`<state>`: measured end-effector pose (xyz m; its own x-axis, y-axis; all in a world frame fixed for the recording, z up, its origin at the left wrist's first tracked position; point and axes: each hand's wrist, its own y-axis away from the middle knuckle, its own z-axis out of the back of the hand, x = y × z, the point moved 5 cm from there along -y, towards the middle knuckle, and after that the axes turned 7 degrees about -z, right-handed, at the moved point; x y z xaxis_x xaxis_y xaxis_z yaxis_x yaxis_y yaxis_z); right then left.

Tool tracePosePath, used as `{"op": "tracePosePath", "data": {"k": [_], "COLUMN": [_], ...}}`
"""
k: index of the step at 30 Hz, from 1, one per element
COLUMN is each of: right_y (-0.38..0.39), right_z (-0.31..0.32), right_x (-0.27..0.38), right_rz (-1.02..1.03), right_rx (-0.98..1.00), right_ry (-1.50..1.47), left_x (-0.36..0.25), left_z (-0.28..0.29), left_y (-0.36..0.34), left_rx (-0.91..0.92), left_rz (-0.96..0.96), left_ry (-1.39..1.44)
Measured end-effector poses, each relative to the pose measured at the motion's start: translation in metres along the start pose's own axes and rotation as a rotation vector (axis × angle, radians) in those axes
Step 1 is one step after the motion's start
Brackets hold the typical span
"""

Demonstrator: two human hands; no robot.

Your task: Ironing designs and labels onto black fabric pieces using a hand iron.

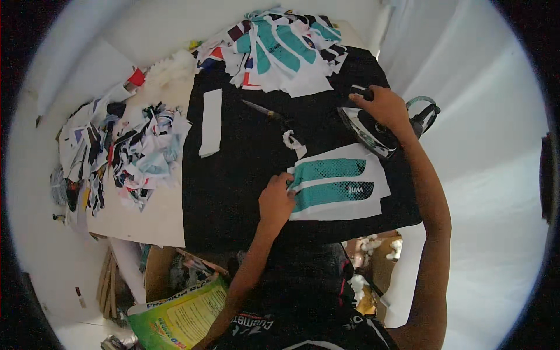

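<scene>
My right hand (387, 109) is wrapped round the handle of a clothes iron (366, 132) at the right of the black-covered table. The iron's shiny edge shows; whether its sole touches the black cover is hard to tell. Left of and nearer than it lies a white fabric piece (376, 205) with two teal, dark-dotted stripes. Curled at this piece's left edge, the fingers of my left hand (276, 201) pinch the fabric. Beyond that hand lie a small crumpled white scrap (293, 143) and a pair of scissors (262, 109), blades pointing far left.
A heap of printed fabric pieces (280, 49) covers the table's far end. One white strip (210, 123) lies on the black cover (233, 192). Cut scraps (149, 149) are piled at the left. Below the near edge are a green-yellow sack (181, 318) and boxes. The iron's cord (431, 111) loops right.
</scene>
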<state>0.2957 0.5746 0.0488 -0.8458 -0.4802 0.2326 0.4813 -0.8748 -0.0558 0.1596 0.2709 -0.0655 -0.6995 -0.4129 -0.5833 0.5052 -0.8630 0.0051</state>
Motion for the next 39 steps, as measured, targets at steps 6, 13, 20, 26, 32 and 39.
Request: {"op": "tracePosePath", "data": {"k": [6, 13, 20, 26, 32, 39], "right_y": [-0.007, -0.005, -0.007, -0.002, -0.01, -0.001], "right_z": [-0.006, 0.002, -0.001, -0.002, -0.007, 0.012], "right_x": [-0.006, -0.006, -0.004, 0.01, -0.015, 0.012], "right_rz": [-0.03, -0.023, -0.027, 0.051, -0.074, -0.044], "right_rx": [0.054, 0.058, 0.042, 0.0, 0.115, 0.087], "right_ry": [-0.025, -0.046, -0.065, -0.142, -0.089, -0.024], "left_x": [-0.043, -0.115, -0.123, -0.057, -0.001, 0.224], "left_z": [0.017, 0.068, 0.092, 0.133, 0.114, 0.166], "left_y": [0.009, 0.04, -0.009, -0.294, -0.26, -0.122], "left_rx": [0.078, 0.543, 0.982, -0.474, -0.47, -0.696], "left_rz": [-0.226, -0.524, -0.709, -0.5, -0.433, -0.17], "left_ry": [0.384, 0.509, 0.379, 0.083, -0.024, -0.338]}}
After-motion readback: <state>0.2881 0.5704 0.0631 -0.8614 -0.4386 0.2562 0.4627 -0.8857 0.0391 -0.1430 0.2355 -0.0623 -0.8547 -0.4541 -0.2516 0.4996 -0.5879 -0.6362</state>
